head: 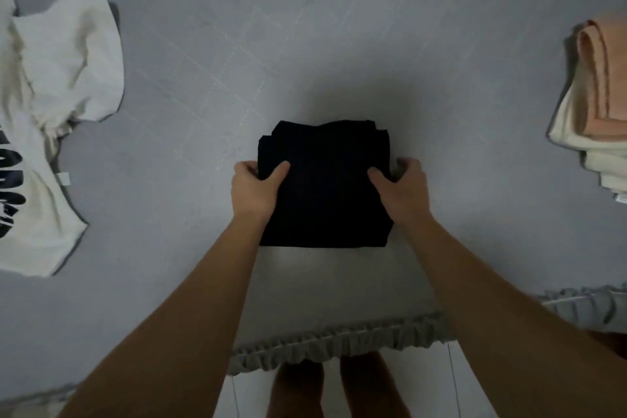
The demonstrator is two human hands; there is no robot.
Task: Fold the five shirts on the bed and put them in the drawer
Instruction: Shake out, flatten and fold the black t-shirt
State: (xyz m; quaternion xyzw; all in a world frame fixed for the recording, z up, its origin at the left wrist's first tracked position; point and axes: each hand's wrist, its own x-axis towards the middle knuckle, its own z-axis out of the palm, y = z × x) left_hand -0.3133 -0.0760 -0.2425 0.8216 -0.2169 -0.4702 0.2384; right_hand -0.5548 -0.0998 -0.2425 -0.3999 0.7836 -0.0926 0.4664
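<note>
The bed [339, 44], covered in a grey sheet, fills most of the head view; its gathered elastic hem [339, 339] runs along the near edge, with pale floor [424, 383] and the person's bare legs below it.

Far left: a cream shirt [51, 95] lies spread out and unfolded on the bed, dark block lettering showing at the left frame edge. A darker grey layer shows along its right and near borders; whether that is a second garment cannot be told.

Far right: a stack of folded shirts [590, 119] sits on the bed, partly cut off by the frame. A peach piece is on top, cream pieces under it. The number in the stack cannot be counted.

Centre, near side of the bed: a black shirt [325, 187], folded into a compact rectangle, lies flat on the sheet, well apart from both the cream shirt and the stack.

The left hand [254, 190] grips the left edge of the black shirt, thumb on top, fingers curled round the side. The right hand [402, 190] grips the right edge the same way. Both forearms reach in from the near edge.
</note>
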